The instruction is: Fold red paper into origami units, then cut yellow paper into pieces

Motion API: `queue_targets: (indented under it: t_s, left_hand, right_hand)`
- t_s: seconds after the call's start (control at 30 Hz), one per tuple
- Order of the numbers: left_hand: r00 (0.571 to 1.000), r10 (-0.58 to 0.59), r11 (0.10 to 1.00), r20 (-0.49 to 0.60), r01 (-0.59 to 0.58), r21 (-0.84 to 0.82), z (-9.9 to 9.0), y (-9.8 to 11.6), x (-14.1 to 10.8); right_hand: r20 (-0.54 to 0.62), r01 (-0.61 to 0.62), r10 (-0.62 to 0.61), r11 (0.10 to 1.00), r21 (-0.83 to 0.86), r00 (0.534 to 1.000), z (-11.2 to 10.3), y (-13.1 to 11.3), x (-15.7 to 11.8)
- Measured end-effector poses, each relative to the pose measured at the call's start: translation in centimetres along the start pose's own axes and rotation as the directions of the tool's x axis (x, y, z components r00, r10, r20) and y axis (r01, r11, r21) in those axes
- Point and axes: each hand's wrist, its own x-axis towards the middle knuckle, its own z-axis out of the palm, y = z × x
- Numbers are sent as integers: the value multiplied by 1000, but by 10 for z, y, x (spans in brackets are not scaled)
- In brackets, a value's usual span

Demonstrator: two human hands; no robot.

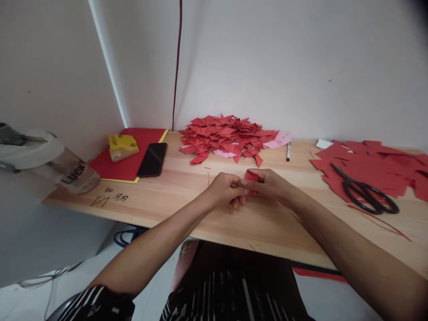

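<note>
The person works with both hands over the bench (187, 196), and the small piece of red paper (253, 175) sits between them, just above the wood and on the near side of the pile of folded red pieces (225, 133). The right grip (269, 182) pinches this paper, thumb laid across its near face and the fingers behind. The left grip (227, 191) meets it from the other side, thumb and fingertips drawn together and touching the right thumb; whether any paper lies between them cannot be told, since the fingers cover that edge.

The step in hand looks like folding or creasing: the paper seems bent, and the hands are brought tip to tip over it. If so, the next move calls for lining up the edges and running a thumb firmly along the crease, with the right pinch kept steady so the layers do not slip.

Flat red sheets (377, 165) lie to the right, well apart from the hands, with black-handled scissors (349, 180) resting partly on them. A pen (288, 151) lies beyond the right hand, its upper end near pink paper (278, 141) beside the pile.
</note>
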Motion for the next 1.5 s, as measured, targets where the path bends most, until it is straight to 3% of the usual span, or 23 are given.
queue_targets:
  t_s: [0.27,0.53,0.77,1.13,1.3,1.5]
  left_hand:
    - [1000,23,999,-14,-23,-46,1,2,0]
    - [1000,22,1000,-13,-22,7,-2,1,0]
    - [999,34,999,5,-34,1,-1,0,1]
    - [1000,11,1000,6,-11,-17,0,4,0]
    - [996,54,995,-67,-59,-82,-1,2,-2]
    - [999,31,991,-42,-36,-132,-3,1,-1]
  right_hand:
    - [-116,87,-87,996,0,989,2,6,0]
    - [-111,63,-72,994,-86,991,4,5,0]
    - [-261,36,-76,987,-156,962,5,7,1]
    - [-302,-10,-34,990,-141,953,8,3,2]
    - [-221,-26,10,997,-70,975,4,8,2]
    - [-157,89,-88,996,-4,984,4,11,2]
